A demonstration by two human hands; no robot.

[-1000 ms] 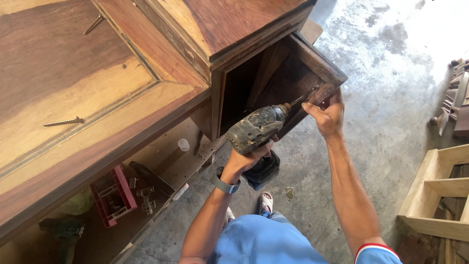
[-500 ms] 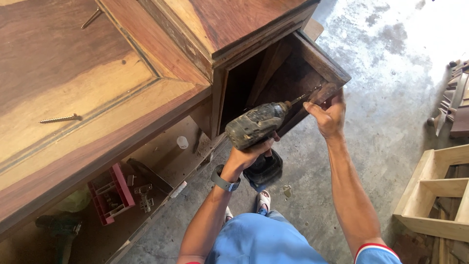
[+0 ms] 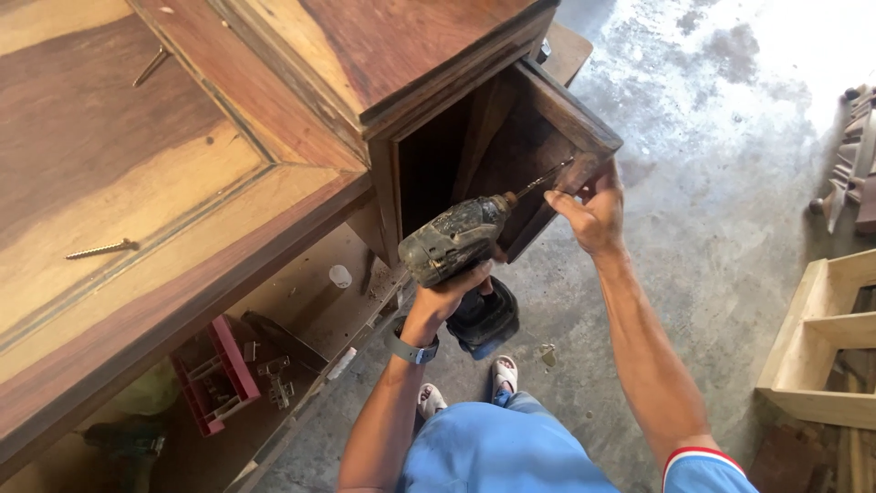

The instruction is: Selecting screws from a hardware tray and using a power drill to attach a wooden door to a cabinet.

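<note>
My left hand grips the handle of a worn cordless drill, whose long bit points up and right into an open dark wooden box at the end of the workbench. My right hand is up at the bit's tip by the box's lower edge, fingers pinched around something too small to make out. A watch sits on my left wrist.
A large wooden panel lies on the bench with two loose screws on it. Below, a shelf holds a red parts tray and metal hinges. A pale wooden frame stands on the concrete floor at right.
The drill has shifted slightly left and down while the bit stays aimed into the box. My right hand stays at the bit's tip.
</note>
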